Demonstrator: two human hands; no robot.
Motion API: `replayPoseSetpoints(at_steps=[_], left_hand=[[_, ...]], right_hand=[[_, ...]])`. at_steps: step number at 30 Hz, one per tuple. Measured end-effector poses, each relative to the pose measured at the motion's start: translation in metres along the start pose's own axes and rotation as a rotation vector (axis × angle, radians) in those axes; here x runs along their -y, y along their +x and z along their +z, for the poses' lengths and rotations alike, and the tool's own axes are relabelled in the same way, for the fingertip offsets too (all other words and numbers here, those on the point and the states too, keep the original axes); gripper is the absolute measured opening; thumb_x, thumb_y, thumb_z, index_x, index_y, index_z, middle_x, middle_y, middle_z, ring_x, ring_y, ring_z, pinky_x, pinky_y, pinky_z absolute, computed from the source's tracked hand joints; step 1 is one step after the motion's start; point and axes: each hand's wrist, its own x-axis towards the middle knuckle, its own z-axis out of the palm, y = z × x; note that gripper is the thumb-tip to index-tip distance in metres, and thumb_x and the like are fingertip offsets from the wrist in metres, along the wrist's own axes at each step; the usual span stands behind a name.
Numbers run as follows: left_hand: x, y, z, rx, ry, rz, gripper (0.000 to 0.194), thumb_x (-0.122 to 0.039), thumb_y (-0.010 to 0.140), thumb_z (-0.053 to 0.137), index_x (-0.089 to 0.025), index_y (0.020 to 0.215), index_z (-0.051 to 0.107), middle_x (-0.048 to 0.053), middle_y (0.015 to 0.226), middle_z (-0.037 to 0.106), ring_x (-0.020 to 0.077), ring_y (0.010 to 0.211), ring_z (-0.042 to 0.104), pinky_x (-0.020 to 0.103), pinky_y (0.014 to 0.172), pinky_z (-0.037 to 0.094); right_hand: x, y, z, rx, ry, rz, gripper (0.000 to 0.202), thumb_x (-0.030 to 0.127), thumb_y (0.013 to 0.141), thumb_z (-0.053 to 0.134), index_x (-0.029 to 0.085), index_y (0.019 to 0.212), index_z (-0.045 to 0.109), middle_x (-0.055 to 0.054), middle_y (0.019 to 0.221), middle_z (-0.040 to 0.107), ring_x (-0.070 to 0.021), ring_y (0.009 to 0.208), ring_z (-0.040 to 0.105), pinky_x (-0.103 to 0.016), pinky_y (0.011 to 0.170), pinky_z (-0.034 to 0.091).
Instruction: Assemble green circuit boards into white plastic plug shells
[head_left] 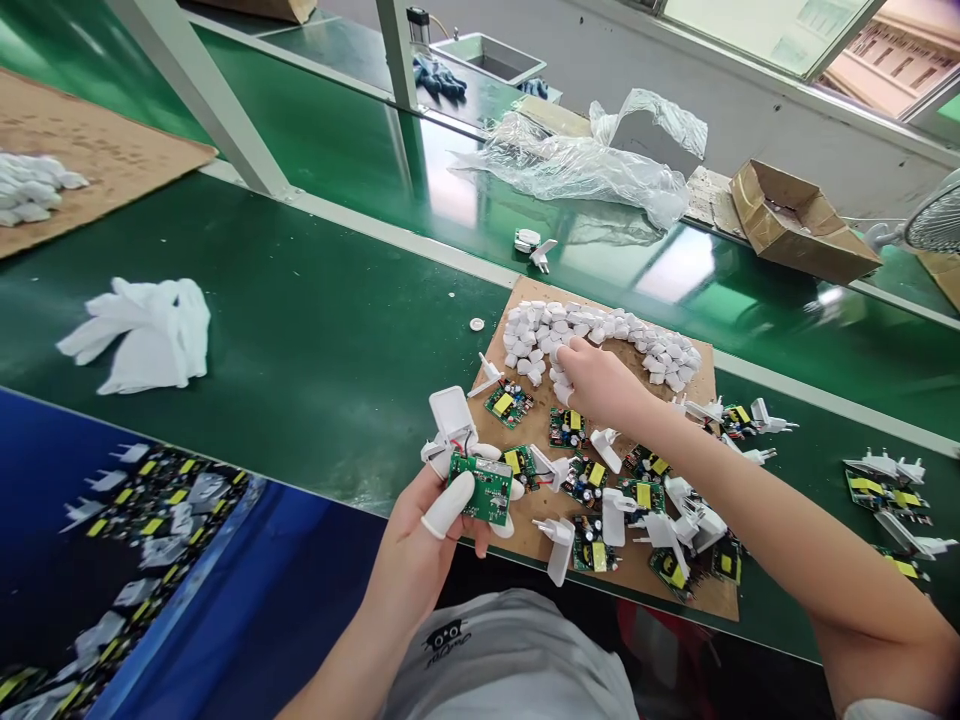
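My left hand (pixel 431 515), with white finger cots, holds a green circuit board (pixel 482 490) near the cardboard's front left edge. A white plug housing (pixel 452 415) hangs from that board by thin wires. Farther up, my right hand (pixel 600 380) reaches over the cardboard sheet (pixel 517 295), its fingertips bent down at the pile of small white pieces (pixel 671 358). What those fingertips grip is too hidden to tell. Between and below my hands lie several boards with yellow transformers (pixel 598 556) and white plug shells (pixel 556 548).
White gloves (pixel 146 335) lie on the green bench at left. A blue bin (pixel 187 590) of boards stands lower left. Plastic wrap (pixel 577 165), an open carton (pixel 806 220) and a fan (pixel 934 218) are at the back. More boards (pixel 885 490) sit at right.
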Motion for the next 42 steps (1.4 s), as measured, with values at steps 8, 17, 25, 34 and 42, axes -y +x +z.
replayPoseSetpoints(at_steps=[8, 17, 25, 34, 42], left_hand=[[0.0, -0.002, -0.002, 0.02, 0.026, 0.001, 0.032, -0.039, 0.079, 0.087, -0.015, 0.099, 0.081, 0.005, 0.074, 0.073, 0.0145, 0.058, 0.064, 0.02, 0.044, 0.046], [0.011, 0.002, -0.002, 0.082, 0.032, 0.024, 0.042, -0.049, 0.085, 0.081, -0.014, 0.108, 0.08, 0.007, 0.08, 0.074, 0.016, 0.057, 0.065, 0.025, 0.046, 0.051], [0.025, -0.007, 0.029, 0.247, 0.121, -0.1, 0.058, -0.066, 0.076, 0.084, -0.018, 0.106, 0.077, 0.003, 0.076, 0.071, 0.0147, 0.054, 0.06, 0.026, 0.045, 0.052], [0.035, -0.021, 0.039, 0.249, 0.229, -0.114, 0.056, -0.069, 0.077, 0.083, -0.016, 0.096, 0.074, -0.004, 0.063, 0.057, 0.007, 0.048, 0.046, 0.018, 0.043, 0.04], [0.04, -0.03, 0.04, 0.415, 0.289, -0.022, 0.045, -0.051, 0.086, 0.083, -0.023, 0.12, 0.074, 0.0, 0.078, 0.063, 0.0057, 0.051, 0.04, 0.016, 0.043, 0.04]], right_hand=[[-0.008, 0.0, -0.013, 0.002, 0.168, 0.15, 0.013, 0.007, 0.083, 0.055, 0.017, 0.087, 0.062, -0.009, 0.084, 0.061, -0.0225, 0.077, 0.053, -0.034, 0.069, 0.039], [0.025, -0.069, -0.045, -0.197, 1.036, 0.044, 0.013, 0.032, 0.092, 0.07, 0.025, 0.102, 0.076, -0.008, 0.1, 0.078, -0.0231, 0.088, 0.074, -0.039, 0.078, 0.063], [0.09, -0.159, 0.008, -0.625, 0.914, 0.0, 0.049, 0.009, 0.09, 0.075, 0.043, 0.125, 0.072, -0.002, 0.1, 0.08, -0.0246, 0.089, 0.075, -0.042, 0.078, 0.062], [0.1, -0.165, 0.054, -0.782, 0.995, 0.328, 0.052, 0.025, 0.084, 0.086, 0.042, 0.13, 0.069, -0.008, 0.146, 0.06, -0.0253, 0.098, 0.066, -0.045, 0.082, 0.058], [0.096, -0.167, 0.054, -0.513, 1.662, 0.266, 0.043, 0.042, 0.089, 0.082, 0.034, 0.131, 0.075, -0.008, 0.12, 0.081, -0.019, 0.07, 0.07, -0.034, 0.063, 0.062]])
